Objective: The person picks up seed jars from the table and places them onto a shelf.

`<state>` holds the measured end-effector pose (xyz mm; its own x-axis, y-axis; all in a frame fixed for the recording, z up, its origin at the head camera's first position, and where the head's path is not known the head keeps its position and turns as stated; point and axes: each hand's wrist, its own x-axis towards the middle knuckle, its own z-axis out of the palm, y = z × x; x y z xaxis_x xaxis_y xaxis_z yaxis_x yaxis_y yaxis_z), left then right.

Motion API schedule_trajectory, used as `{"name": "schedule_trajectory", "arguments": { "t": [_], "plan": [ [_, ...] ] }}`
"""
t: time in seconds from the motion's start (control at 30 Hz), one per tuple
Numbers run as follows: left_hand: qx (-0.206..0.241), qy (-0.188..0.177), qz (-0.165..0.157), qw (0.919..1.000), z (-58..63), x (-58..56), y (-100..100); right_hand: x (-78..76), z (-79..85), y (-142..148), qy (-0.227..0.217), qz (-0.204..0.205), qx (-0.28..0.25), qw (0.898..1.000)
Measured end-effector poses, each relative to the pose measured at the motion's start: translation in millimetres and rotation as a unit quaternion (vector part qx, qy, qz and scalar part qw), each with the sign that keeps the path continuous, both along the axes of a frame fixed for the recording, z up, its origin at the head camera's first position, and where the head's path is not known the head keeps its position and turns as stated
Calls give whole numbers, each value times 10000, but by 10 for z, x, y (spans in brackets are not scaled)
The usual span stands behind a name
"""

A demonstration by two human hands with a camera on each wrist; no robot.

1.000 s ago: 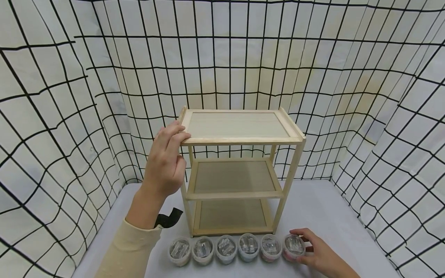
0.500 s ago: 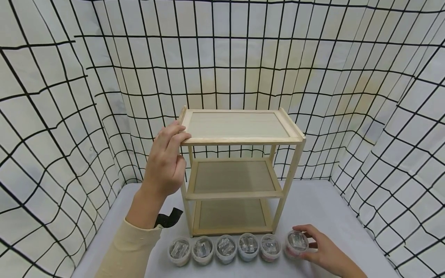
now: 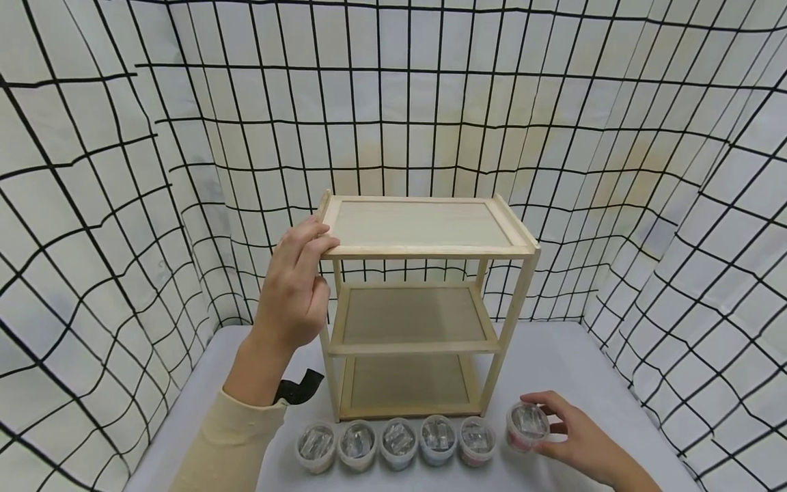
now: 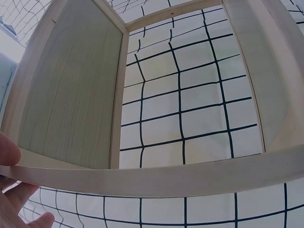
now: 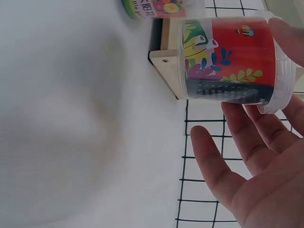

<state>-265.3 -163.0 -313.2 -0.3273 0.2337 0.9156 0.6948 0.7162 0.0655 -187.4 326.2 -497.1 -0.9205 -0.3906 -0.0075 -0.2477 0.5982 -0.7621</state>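
A three-tier wooden shelf rack stands upright on the white table. My left hand grips its top left corner, fingers over the edge of the top tier; in the left wrist view part of that hand shows at the frame's edge. Beside the rack's front right leg, my right hand pinches a clear lidded plastic cup between thumb and fingers. A red, colourfully printed label wraps this cup in the right wrist view, where it appears raised off the tabletop.
Several similar lidded cups line up before the rack, clear wrapped pieces visible under their lids. A black strap lies by my left wrist. Black-gridded white walls enclose the table at the back and sides.
My right hand has moved the cup a little to the right, away from the row, and lifted it. My left hand has stayed on the rack's corner.
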Motion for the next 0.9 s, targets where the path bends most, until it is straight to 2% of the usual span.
{"name": "schedule_trajectory", "arguments": {
  "t": [0.53, 0.9],
  "plan": [
    [-8, 30, -49, 10000, -3, -14, -2, 53, 320, -5, 211, 445, -394, 9980],
    [-36, 43, -32, 10000, -1, -17, 0, 59, 631, -28, 447, 460, -227, 9977]
  ]
}}
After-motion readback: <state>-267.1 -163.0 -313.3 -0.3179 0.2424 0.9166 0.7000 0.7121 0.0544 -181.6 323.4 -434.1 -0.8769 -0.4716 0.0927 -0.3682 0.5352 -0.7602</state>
